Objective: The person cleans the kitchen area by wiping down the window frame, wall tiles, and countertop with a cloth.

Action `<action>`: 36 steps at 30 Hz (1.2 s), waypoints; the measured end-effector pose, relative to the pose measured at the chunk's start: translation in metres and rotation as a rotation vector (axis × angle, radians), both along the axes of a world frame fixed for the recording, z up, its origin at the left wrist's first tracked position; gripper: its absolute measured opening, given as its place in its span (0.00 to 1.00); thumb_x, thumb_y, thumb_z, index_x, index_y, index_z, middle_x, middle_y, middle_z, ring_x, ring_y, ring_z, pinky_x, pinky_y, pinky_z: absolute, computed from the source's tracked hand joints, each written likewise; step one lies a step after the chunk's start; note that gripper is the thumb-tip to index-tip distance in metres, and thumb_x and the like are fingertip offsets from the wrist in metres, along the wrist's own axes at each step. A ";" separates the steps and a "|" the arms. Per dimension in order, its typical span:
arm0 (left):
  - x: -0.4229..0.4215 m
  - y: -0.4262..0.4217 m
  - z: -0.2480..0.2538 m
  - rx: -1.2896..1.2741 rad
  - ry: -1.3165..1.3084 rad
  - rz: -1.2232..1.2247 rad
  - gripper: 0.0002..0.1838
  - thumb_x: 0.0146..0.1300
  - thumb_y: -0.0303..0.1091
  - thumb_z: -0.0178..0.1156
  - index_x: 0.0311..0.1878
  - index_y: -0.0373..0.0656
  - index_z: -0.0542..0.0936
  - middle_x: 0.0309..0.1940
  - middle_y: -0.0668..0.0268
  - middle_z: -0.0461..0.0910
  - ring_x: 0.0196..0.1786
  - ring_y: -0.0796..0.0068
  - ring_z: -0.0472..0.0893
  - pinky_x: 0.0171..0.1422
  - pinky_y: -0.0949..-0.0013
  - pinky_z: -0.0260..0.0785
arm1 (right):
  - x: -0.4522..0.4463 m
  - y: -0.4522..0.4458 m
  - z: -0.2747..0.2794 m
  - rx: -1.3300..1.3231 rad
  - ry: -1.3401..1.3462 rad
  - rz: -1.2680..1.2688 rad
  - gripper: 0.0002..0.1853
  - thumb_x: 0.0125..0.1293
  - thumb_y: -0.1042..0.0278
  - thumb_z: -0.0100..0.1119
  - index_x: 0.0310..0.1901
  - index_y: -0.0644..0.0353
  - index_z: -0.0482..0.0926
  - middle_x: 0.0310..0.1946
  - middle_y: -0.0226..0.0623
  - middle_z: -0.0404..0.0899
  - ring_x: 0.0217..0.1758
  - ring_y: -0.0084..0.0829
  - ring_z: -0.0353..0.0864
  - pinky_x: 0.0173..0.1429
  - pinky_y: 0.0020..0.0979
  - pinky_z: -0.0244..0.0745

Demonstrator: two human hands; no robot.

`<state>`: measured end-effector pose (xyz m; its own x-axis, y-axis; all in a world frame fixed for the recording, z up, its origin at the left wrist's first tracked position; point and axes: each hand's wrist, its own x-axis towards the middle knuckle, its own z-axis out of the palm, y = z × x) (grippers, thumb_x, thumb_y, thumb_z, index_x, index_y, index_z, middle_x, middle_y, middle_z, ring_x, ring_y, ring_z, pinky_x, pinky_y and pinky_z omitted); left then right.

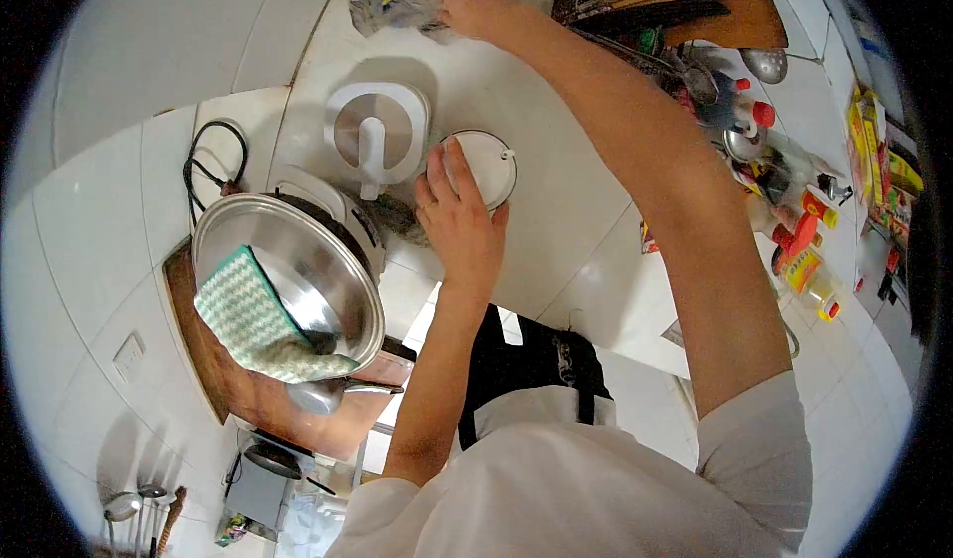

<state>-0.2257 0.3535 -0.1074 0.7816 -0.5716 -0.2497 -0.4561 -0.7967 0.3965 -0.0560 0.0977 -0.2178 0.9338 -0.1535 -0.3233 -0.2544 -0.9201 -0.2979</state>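
My left hand [462, 210] rests around the near side of a white round lidded container [486, 169], fingers on its left edge and thumb at its lower right. At the far end of the white counter, my right hand [475, 0] presses on a crumpled grey cloth [395, 2], its fingers partly buried in the folds. Left of the container stands a white kitchen appliance [409, 126] with a bar handle on top. A dark cloth-like patch [405, 222] lies beside my left wrist, too dim to make out.
A steel pan [298, 305] sits at the left with a green-and-white patterned cloth [248, 310] draped in it. A black cord [189, 176] lies behind. To the right are a utensil rack holding a wooden board [740, 22] and several bottles [809, 272].
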 end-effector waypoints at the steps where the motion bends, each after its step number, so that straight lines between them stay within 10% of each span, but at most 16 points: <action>1: 0.000 -0.002 0.000 -0.007 0.001 0.010 0.65 0.44 0.36 0.84 0.83 0.42 0.53 0.79 0.44 0.58 0.70 0.35 0.67 0.74 0.41 0.65 | -0.005 0.002 0.000 -0.021 -0.088 -0.007 0.33 0.73 0.55 0.58 0.74 0.65 0.67 0.76 0.49 0.65 0.80 0.56 0.60 0.84 0.51 0.56; 3: -0.004 -0.007 -0.005 0.027 -0.008 0.024 0.64 0.44 0.38 0.84 0.83 0.41 0.55 0.80 0.48 0.58 0.69 0.36 0.68 0.73 0.42 0.65 | -0.019 0.008 -0.002 -0.060 -0.265 -0.022 0.26 0.65 0.69 0.63 0.65 0.63 0.76 0.69 0.45 0.76 0.73 0.53 0.73 0.75 0.50 0.75; 18: -0.119 -0.052 -0.005 0.047 0.268 -0.294 0.66 0.46 0.45 0.83 0.85 0.46 0.53 0.84 0.53 0.51 0.77 0.38 0.61 0.76 0.34 0.62 | -0.043 0.009 -0.002 -0.090 -0.288 0.007 0.31 0.66 0.61 0.71 0.66 0.63 0.70 0.74 0.50 0.67 0.77 0.52 0.66 0.80 0.47 0.67; 23: -0.018 -0.029 0.023 -0.209 -0.029 0.042 0.67 0.46 0.49 0.84 0.85 0.45 0.53 0.84 0.40 0.45 0.84 0.32 0.48 0.86 0.36 0.44 | -0.051 0.013 0.011 -0.056 -0.135 -0.042 0.32 0.69 0.60 0.69 0.68 0.63 0.68 0.77 0.51 0.64 0.80 0.52 0.64 0.80 0.47 0.67; 30: 0.116 -0.011 -0.020 -0.078 -0.197 0.569 0.65 0.60 0.62 0.74 0.83 0.29 0.46 0.79 0.23 0.46 0.83 0.24 0.46 0.84 0.35 0.46 | -0.040 0.010 0.042 -0.049 0.030 -0.053 0.32 0.70 0.58 0.69 0.69 0.61 0.68 0.78 0.45 0.64 0.80 0.50 0.65 0.77 0.49 0.71; 36: 0.104 -0.012 -0.029 -0.026 -0.036 0.538 0.49 0.69 0.61 0.64 0.80 0.36 0.61 0.71 0.40 0.67 0.72 0.31 0.66 0.76 0.37 0.61 | -0.039 0.008 0.024 -0.057 -0.167 -0.087 0.27 0.68 0.61 0.69 0.64 0.62 0.72 0.71 0.47 0.72 0.73 0.50 0.73 0.72 0.49 0.76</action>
<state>-0.1214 0.3417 -0.1363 0.9736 -0.0938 -0.2083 0.0000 -0.9118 0.4106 -0.0954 0.1059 -0.1934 0.9561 -0.2499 -0.1530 -0.2853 -0.9133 -0.2905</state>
